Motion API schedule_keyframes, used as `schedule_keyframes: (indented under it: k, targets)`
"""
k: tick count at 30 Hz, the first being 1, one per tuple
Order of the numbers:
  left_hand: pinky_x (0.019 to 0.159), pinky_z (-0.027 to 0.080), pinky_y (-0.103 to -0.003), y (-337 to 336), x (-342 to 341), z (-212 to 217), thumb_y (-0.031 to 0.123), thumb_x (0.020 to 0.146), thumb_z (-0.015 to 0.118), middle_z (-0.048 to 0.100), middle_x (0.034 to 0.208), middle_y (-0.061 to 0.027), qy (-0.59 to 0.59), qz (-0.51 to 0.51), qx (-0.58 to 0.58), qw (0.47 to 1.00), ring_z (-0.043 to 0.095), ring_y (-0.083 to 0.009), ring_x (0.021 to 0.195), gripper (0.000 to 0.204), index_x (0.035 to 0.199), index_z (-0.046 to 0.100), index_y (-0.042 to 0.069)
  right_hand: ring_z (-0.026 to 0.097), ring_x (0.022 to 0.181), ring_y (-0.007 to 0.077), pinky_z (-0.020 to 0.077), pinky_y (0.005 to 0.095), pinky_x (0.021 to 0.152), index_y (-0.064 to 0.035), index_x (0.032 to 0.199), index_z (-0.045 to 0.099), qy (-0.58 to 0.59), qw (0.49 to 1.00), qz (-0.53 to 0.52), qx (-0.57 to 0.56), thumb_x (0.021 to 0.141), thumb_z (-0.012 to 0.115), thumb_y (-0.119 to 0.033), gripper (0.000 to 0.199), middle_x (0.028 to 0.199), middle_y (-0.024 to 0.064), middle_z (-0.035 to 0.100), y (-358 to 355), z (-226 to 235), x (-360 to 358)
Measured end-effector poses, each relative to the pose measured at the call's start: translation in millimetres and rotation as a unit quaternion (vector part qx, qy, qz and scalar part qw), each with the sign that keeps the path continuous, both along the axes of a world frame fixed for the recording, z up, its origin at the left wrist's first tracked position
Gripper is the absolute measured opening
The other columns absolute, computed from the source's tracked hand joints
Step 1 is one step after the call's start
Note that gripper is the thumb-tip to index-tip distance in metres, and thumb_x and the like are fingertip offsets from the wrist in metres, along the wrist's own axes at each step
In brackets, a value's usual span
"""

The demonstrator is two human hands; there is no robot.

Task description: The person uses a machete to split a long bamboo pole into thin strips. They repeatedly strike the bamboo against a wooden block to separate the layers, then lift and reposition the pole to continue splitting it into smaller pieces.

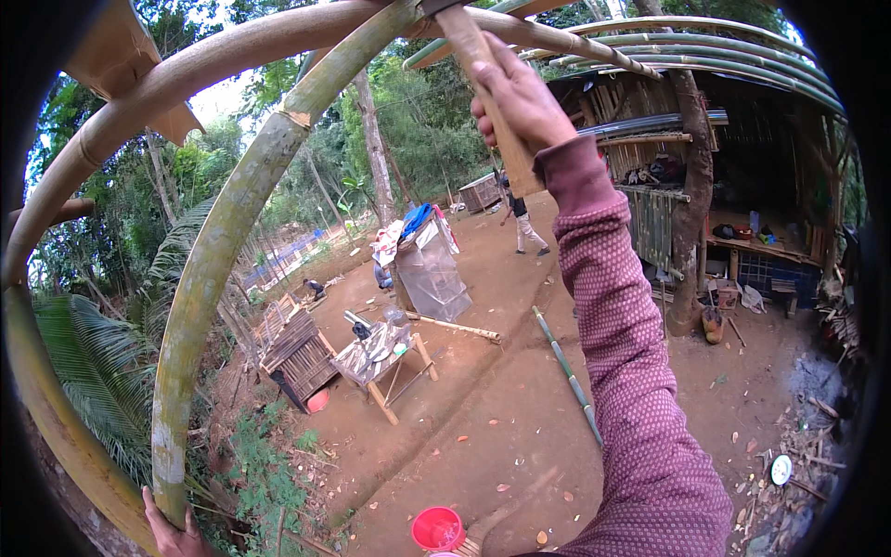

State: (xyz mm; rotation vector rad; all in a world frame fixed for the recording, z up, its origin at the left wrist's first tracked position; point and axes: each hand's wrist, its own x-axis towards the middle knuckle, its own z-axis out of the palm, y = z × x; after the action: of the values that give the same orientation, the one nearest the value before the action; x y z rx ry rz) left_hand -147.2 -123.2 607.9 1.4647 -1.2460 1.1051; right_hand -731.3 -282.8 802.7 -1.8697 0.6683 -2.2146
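Observation:
My right hand (529, 97) is raised at the top, closed round the wooden handle of a hammer (506, 153). Its dark head, partly cut off by the upper edge, is against the top of a green-yellow bamboo pole (227, 218). That pole runs down to the lower left, where my left hand (174, 537) grips it, fingers and thumb on either side. A thick brown bamboo beam (213, 54) crosses behind the pole's upper end. Whether the hammer touches the pole or the beam, I cannot tell.
Another bamboo pole (60, 408) stands at far left. Below are a red bucket (437, 527), a small cluttered table (376, 357), a slatted wooden crate (297, 353) and a green bamboo pole (568, 376) on dirt. A person (522, 218) stands farther off, near an open shed (752, 223).

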Motion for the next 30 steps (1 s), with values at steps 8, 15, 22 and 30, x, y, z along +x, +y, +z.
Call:
schedule_keyframes:
  k: [8, 15, 22, 30]
  targets:
    - [0.088, 0.042, -0.040, -4.0, -2.3, -0.7, 0.026, 0.082, 0.060, 0.052, 0.123, -0.0177, -0.005, -0.001, -0.013, 1.000, 0.052, -0.0363, 0.106, 0.055, 0.130, 0.042, 0.006, 0.050, 0.048, 0.0087, 0.0438, 0.0236, 0.040, -0.0205, 0.142, 0.019, -0.126, 0.976, -0.088, -0.153, 0.095, 0.039, -0.024, 0.051, 0.064, 0.0035, 0.050, 17.9, -17.0, 20.0]
    - [0.088, 0.042, -0.039, -7.2, -8.4, -0.6, 0.027, 0.083, 0.059, 0.051, 0.124, -0.0171, 0.002, -0.008, -0.008, 1.000, 0.052, -0.0364, 0.107, 0.054, 0.130, 0.042, 0.005, 0.045, 0.053, 0.0069, 0.0414, 0.0197, 0.045, -0.0120, 0.141, 0.021, -0.092, 0.986, -0.084, -0.110, 0.095, 0.039, -0.022, 0.051, 0.071, -0.0007, 0.047, 61.1, 19.2, -9.6]
    - [0.089, 0.041, -0.038, -6.0, -3.1, -1.2, 0.019, 0.082, 0.060, 0.051, 0.125, -0.0151, -0.006, 0.005, -0.014, 1.000, 0.051, -0.0349, 0.109, 0.053, 0.130, 0.042, 0.006, 0.045, 0.049, 0.0091, 0.0428, 0.0225, 0.043, -0.0186, 0.142, 0.020, -0.112, 0.988, -0.044, -0.098, 0.094, 0.039, -0.020, 0.052, 0.066, 0.0003, 0.048, 66.1, 14.2, -13.0]
    - [0.089, 0.041, -0.038, -3.2, -4.5, 1.5, 0.013, 0.081, 0.061, 0.052, 0.124, -0.0157, 0.006, -0.001, -0.019, 1.000, 0.051, -0.0341, 0.108, 0.053, 0.130, 0.043, 0.007, 0.045, 0.052, 0.0083, 0.0418, 0.0208, 0.043, -0.0124, 0.142, 0.018, -0.075, 0.995, -0.054, -0.032, 0.094, 0.039, -0.019, 0.053, 0.071, 0.0014, 0.049, 69.3, 8.9, -16.7]
